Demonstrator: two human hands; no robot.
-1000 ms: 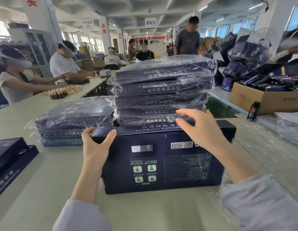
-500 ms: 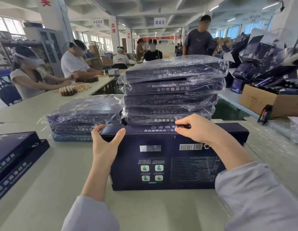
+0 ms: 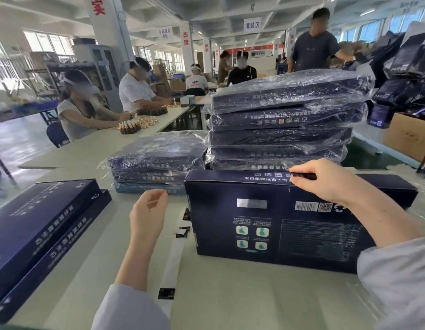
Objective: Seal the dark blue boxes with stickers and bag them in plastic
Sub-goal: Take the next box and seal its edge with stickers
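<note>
Dark blue box [image 3: 278, 222] lies flat on the bench [image 3: 230, 294], with barcode, QR code and teal icons upward. "古法" runs along its 12 o'clock edge, where the right hand [image 3: 325, 182] pinches a sticker [image 3: 306, 176]. Left hand [image 3: 147, 210] released, at 9 o'clock.

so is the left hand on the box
No, the left hand hangs apart from the dark blue box, beside the sticker strip.

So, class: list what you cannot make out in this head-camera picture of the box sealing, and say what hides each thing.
Sticker: head view, mostly under the right hand; how far it is stuck is unclear.
Left hand: curled fingers hide whether it holds anything.
Box print: too small and blurred.
Boxes at left: cut off by the frame edge.
</note>
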